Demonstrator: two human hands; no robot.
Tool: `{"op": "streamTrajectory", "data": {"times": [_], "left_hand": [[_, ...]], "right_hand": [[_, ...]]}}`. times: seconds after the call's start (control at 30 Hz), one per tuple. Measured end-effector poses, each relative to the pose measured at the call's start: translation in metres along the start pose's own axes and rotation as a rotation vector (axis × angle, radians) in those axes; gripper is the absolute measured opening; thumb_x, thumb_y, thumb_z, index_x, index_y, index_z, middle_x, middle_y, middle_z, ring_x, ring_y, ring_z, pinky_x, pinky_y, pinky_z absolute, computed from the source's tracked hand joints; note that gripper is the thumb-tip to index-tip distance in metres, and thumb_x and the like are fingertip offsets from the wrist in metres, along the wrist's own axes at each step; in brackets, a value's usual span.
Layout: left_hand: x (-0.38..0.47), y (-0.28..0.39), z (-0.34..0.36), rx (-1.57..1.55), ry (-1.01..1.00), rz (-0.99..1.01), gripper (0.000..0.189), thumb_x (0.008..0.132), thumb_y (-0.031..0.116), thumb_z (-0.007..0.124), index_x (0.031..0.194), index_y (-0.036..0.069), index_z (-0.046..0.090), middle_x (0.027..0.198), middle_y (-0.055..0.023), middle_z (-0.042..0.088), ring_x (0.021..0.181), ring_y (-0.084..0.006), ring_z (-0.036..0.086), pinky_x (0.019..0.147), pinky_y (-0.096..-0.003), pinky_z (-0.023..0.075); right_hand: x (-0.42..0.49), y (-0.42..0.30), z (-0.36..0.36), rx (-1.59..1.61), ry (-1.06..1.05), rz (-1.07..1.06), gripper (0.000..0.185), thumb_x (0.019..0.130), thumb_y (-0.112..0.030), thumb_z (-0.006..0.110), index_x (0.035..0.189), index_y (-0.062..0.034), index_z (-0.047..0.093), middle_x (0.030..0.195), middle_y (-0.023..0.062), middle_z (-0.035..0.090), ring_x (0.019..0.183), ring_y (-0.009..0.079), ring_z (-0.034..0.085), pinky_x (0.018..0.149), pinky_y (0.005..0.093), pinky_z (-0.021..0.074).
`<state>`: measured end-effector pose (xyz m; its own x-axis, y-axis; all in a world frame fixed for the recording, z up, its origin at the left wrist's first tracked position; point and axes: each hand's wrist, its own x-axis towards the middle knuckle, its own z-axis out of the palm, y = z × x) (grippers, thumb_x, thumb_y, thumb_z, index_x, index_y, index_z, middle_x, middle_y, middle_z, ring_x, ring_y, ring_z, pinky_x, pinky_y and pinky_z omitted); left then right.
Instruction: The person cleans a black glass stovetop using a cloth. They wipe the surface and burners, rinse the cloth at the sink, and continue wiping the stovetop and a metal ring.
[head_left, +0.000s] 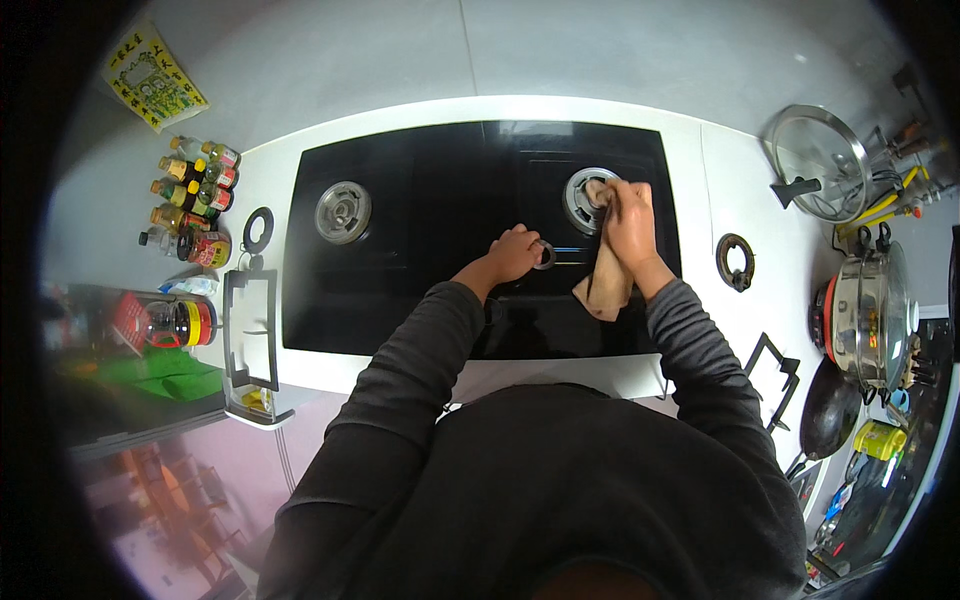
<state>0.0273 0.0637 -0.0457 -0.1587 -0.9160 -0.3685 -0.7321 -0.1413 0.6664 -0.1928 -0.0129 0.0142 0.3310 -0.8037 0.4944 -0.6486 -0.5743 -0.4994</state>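
A black glass gas cooktop (450, 225) lies before me, with a round metal burner (343, 212) on its left and another metal burner (581, 202) on its right. My right hand (631, 225) grips a tan cloth (607, 281) at the right burner's edge; part of the cloth touches the burner and the rest hangs down over the glass. My left hand (516, 253) is closed on a small metal ring (546, 255) above the middle of the cooktop. The fingertips on the ring are partly hidden.
Dark burner rings (258, 230) (735, 262) and pan supports (251, 330) (776, 379) lie on both sides. Bottles (199, 196) line the left. At right are a glass lid (819, 163), a steamer pot (866, 319) and a wok (829, 412).
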Motion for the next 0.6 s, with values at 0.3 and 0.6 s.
{"op": "streamTrajectory", "data": {"times": [0.3,0.6], "left_hand": [[-0.002,0.003,0.004,0.021,0.067,-0.012,0.022,0.094,0.026,0.048,0.092,0.01,0.063,0.102,-0.0097,0.053,0.101,-0.0304,0.052,0.087,-0.0453,0.0408],[-0.001,0.001,0.004,0.021,0.072,0.001,0.019,0.093,0.023,0.051,0.092,0.009,0.064,0.1,-0.0098,0.054,0.101,-0.0297,0.054,0.086,-0.0443,0.042]], "right_hand": [[0.014,0.013,0.017,-0.389,-0.262,-0.116,0.029,0.09,-0.028,0.059,0.115,-0.0135,0.058,0.1,0.0126,0.06,0.103,0.0297,0.053,0.093,0.0462,0.0364],[0.025,0.008,0.009,-0.603,-0.525,-0.03,0.038,0.085,-0.031,0.064,0.116,-0.0114,0.054,0.104,0.0114,0.062,0.109,0.0277,0.052,0.091,0.0425,0.0359]]}}
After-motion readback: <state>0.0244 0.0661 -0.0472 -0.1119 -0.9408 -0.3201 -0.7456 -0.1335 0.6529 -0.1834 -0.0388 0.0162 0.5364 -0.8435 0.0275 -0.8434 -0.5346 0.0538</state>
